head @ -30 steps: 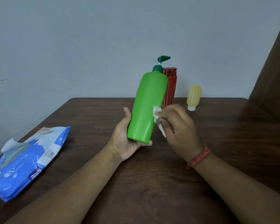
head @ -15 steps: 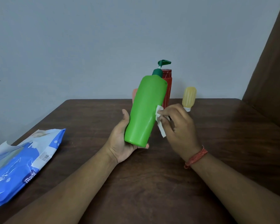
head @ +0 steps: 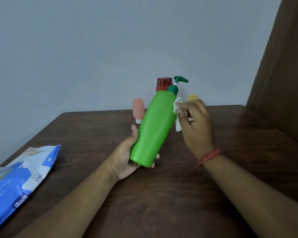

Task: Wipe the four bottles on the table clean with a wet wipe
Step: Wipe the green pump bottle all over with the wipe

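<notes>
Colours on the dark brown desk (head: 179, 194)

Centre: bright green bottle (head: 153, 127), dark green pump (head: 176, 84); behind it red bottle (head: 163, 83), striped pink tube (head: 138, 109), yellow tube (head: 193, 97); white wipe (head: 177, 107); lower left, blue-and-white pack (head: 15, 179).

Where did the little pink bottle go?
In the head view, the pink bottle stands cap-down at the far edge of the table, just left of the tilted green pump bottle, with the red bottle behind to its right.

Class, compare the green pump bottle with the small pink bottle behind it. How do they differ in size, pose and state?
The green pump bottle is much larger; the pink bottle is small. The green pump bottle is tilted, gripped at its base by the left hand, while the pink bottle stands cap-down on the table, untouched. The right hand presses a wet wipe against the green pump bottle; nothing touches the pink bottle. Both look plastic.
</notes>
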A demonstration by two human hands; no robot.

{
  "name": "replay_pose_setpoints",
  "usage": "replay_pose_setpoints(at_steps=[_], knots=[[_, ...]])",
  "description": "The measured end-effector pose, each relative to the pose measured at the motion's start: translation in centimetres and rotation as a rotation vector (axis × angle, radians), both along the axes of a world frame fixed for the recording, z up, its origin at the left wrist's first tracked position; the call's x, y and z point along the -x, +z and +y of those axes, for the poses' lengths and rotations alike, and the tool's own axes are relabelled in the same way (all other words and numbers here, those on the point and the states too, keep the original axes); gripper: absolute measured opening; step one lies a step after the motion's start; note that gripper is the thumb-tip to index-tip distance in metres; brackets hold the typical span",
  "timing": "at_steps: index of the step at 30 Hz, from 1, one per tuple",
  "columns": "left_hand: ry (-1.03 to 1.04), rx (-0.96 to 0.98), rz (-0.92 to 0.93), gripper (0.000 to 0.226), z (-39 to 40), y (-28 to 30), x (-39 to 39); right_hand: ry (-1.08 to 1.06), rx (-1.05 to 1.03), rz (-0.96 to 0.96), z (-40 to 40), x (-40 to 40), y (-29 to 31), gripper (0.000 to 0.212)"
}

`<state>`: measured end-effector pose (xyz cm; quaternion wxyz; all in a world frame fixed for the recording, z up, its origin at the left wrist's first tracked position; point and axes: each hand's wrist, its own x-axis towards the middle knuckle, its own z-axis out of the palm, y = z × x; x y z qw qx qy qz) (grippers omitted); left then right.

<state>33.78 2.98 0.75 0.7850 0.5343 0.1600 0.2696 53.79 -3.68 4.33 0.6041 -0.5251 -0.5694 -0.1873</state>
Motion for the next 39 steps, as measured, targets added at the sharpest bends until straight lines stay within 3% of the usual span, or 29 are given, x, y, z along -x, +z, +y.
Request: replay_pose_setpoints(at_steps=[3,6,13,17,19,22,25,31,37,39], knots=[[0.018,-0.009,0.010,0.062,-0.1,0.0,0.0,-0.008,0.009,0.018,0.2,0.0,-0.1,0.011],[0.012,-0.046,0.031,0.073,-0.3,0.2,-0.1,-0.066,-0.038,0.098,0.0,-0.5,0.6,0.011],[0.068,-0.188,0.109,0.091,-0.6,0.0,-0.4,-0.166,-0.011,-0.345,-0.3,-1.5,1.6,0.014],[0.067,-0.271,0.158,0.081,-1.0,0.0,-0.7,-0.268,-0.011,-0.249,-0.5,-1.4,2.5,0.020],[0.080,-0.283,0.161,0.077,-1.1,-0.1,-0.8,-0.216,0.048,-0.359,-0.3,-0.2,2.6,0.025],[0.109,-0.294,0.186,0.092,-1.1,-0.1,-0.9,-0.237,0.155,-0.558,0.0,1.1,2.3,0.023],[0.113,-0.312,0.236,0.104,-0.9,-0.3,-1.0,-0.331,0.222,-0.507,-0.3,1.3,2.1,0.025],[0.205,-0.162,0.187,0.097,-1.1,0.3,-1.2,0.026,0.346,-0.775,-0.8,5.1,0.1,0.028],[0.267,0.004,0.130,0.112,-0.4,0.2,-0.9,0.192,0.328,-0.904,-1.0,4.6,0.0,0.024],[0.259,0.029,0.105,0.108,-0.2,0.3,-0.7,0.130,0.288,-0.859,-0.7,3.4,0.0,0.025]])
